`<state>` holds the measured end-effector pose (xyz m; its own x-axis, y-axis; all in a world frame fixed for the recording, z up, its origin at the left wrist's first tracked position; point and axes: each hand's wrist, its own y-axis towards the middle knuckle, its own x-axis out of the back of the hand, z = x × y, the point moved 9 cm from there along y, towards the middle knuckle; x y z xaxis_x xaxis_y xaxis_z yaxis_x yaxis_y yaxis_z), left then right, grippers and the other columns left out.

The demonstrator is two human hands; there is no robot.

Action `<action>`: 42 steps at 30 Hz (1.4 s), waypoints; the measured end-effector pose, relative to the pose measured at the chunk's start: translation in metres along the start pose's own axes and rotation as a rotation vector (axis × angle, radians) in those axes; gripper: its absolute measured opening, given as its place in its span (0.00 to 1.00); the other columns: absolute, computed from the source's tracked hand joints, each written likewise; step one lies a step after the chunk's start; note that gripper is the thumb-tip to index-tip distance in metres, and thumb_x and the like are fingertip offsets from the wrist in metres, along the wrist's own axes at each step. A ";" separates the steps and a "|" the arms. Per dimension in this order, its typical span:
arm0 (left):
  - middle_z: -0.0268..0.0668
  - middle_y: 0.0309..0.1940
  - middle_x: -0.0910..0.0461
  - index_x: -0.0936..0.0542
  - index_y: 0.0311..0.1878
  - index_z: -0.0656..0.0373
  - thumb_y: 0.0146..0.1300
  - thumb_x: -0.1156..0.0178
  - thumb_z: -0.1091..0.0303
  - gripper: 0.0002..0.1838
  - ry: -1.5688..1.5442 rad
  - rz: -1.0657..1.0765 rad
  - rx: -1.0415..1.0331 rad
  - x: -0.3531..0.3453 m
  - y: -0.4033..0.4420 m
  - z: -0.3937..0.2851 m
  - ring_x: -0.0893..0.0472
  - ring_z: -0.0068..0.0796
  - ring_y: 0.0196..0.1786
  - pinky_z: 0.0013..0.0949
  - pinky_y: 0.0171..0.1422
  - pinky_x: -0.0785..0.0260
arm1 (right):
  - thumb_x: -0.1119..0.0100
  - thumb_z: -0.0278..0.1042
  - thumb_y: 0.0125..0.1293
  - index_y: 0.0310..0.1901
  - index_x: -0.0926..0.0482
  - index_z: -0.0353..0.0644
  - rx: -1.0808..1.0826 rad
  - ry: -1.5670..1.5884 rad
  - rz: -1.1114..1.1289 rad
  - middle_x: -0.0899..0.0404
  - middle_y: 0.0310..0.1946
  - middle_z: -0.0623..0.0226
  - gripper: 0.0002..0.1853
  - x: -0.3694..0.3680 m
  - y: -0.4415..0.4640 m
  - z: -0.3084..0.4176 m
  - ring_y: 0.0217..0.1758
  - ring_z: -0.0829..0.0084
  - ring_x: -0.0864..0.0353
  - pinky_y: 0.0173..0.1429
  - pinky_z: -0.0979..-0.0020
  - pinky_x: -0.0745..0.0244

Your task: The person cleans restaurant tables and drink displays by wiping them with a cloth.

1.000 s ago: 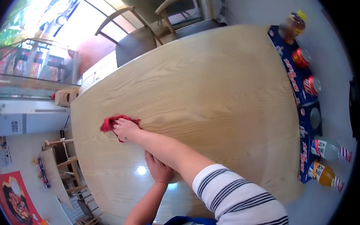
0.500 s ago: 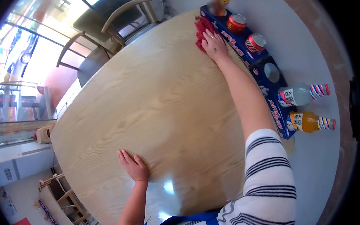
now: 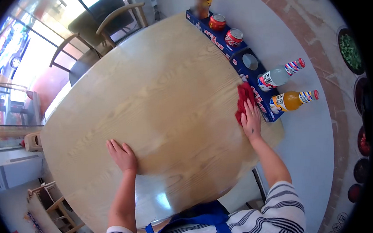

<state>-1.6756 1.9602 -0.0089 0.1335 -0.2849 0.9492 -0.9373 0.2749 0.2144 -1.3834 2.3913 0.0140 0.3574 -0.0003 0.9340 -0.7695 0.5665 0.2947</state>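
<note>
My right hand [image 3: 252, 122] holds a crumpled red cloth [image 3: 242, 97] against the wooden tabletop [image 3: 165, 105], at the table's right side. The cloth lies right beside the blue drink display box [image 3: 259, 96]. My left hand [image 3: 123, 156] rests flat on the tabletop at the near left, its fingers stretched out and nothing in it. In the box, closest to my right hand, stand a bottle of orange drink [image 3: 293, 100] and a bottle of clear drink [image 3: 277, 76].
Farther along the boxes are two red cans [image 3: 234, 36] and a brown bottle [image 3: 204, 3]. Wooden chairs [image 3: 84, 58] stand beyond the table's far left edge. Past the wall ledge at the right, bowls of food [image 3: 350, 51] line up.
My right hand has drawn the red cloth from the table's far end toward me, along the boxes. My left hand stays flat on the table. The view has shifted to the right.
</note>
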 end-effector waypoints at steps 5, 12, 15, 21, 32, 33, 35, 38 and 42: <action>0.57 0.64 0.43 0.39 0.61 0.74 0.62 0.53 0.61 0.29 0.003 -0.044 -0.004 0.003 0.002 -0.001 0.45 0.52 0.68 0.45 0.71 0.53 | 0.53 0.37 0.61 0.60 0.34 0.40 -0.145 -0.023 0.004 0.39 0.64 0.57 0.25 0.025 -0.103 0.012 0.65 0.52 0.40 0.67 0.54 0.46; 0.55 0.64 0.43 0.36 0.60 0.70 0.58 0.46 0.64 0.28 -0.291 -0.147 0.049 0.016 -0.003 0.011 0.45 0.51 0.68 0.46 0.71 0.53 | 0.52 0.36 0.61 0.60 0.34 0.39 -0.334 -0.084 -0.055 0.39 0.64 0.56 0.24 0.022 -0.166 0.066 0.64 0.52 0.38 0.66 0.51 0.45; 0.53 0.65 0.43 0.35 0.60 0.67 0.56 0.43 0.66 0.28 -0.621 -0.124 0.061 0.016 -0.003 0.025 0.45 0.51 0.68 0.44 0.71 0.52 | 0.52 0.36 0.61 0.61 0.35 0.39 -0.270 -0.073 -0.022 0.41 0.64 0.54 0.25 0.019 -0.180 0.121 0.64 0.49 0.40 0.67 0.51 0.47; 0.49 0.63 0.38 0.31 0.57 0.65 0.58 0.45 0.73 0.22 -0.920 -0.109 -0.012 0.064 -0.069 0.088 0.40 0.46 0.66 0.40 0.69 0.47 | 0.53 0.37 0.62 0.62 0.39 0.37 0.022 0.048 0.158 0.46 0.67 0.53 0.27 -0.019 -0.197 0.264 0.66 0.47 0.45 0.69 0.52 0.50; 0.45 0.55 0.31 0.28 0.52 0.63 0.60 0.51 0.76 0.16 -0.591 -0.302 0.812 0.202 -0.324 0.370 0.31 0.40 0.58 0.37 0.64 0.41 | 0.51 0.37 0.61 0.60 0.36 0.36 0.684 0.308 0.243 0.41 0.64 0.50 0.26 -0.107 -0.116 0.620 0.64 0.45 0.42 0.67 0.52 0.48; 0.45 0.55 0.31 0.28 0.52 0.63 0.60 0.51 0.76 0.16 -0.584 -0.305 0.840 0.207 -0.336 0.381 0.31 0.40 0.58 0.37 0.64 0.41 | 0.50 0.37 0.61 0.60 0.35 0.36 0.745 0.356 0.229 0.40 0.63 0.50 0.26 -0.117 -0.113 0.665 0.64 0.45 0.41 0.67 0.52 0.48; 0.44 0.55 0.30 0.29 0.52 0.64 0.60 0.52 0.76 0.16 -0.513 -0.418 0.939 0.218 -0.366 0.398 0.31 0.39 0.58 0.37 0.65 0.42 | 0.49 0.38 0.60 0.58 0.34 0.36 0.863 0.429 0.192 0.37 0.61 0.50 0.25 -0.135 -0.116 0.751 0.62 0.46 0.39 0.66 0.53 0.47; 0.44 0.54 0.30 0.29 0.52 0.65 0.61 0.52 0.76 0.16 -0.600 -0.580 1.077 0.212 -0.399 0.403 0.32 0.39 0.59 0.37 0.65 0.43 | 0.49 0.39 0.60 0.56 0.32 0.35 0.965 0.487 0.124 0.34 0.58 0.49 0.24 -0.142 -0.147 0.865 0.61 0.49 0.36 0.65 0.56 0.45; 0.44 0.54 0.30 0.29 0.53 0.65 0.62 0.52 0.75 0.16 -0.617 -0.598 1.095 0.219 -0.401 0.402 0.33 0.38 0.60 0.37 0.65 0.43 | 0.48 0.40 0.57 0.54 0.30 0.36 1.143 0.562 0.352 0.32 0.56 0.51 0.24 -0.123 -0.255 0.951 0.61 0.54 0.36 0.65 0.61 0.44</action>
<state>-1.4000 1.4189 0.0203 0.7055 -0.5363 0.4633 -0.5999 -0.8000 -0.0125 -1.7341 1.4633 0.0166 0.0039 0.4995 0.8663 -0.7769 -0.5439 0.3171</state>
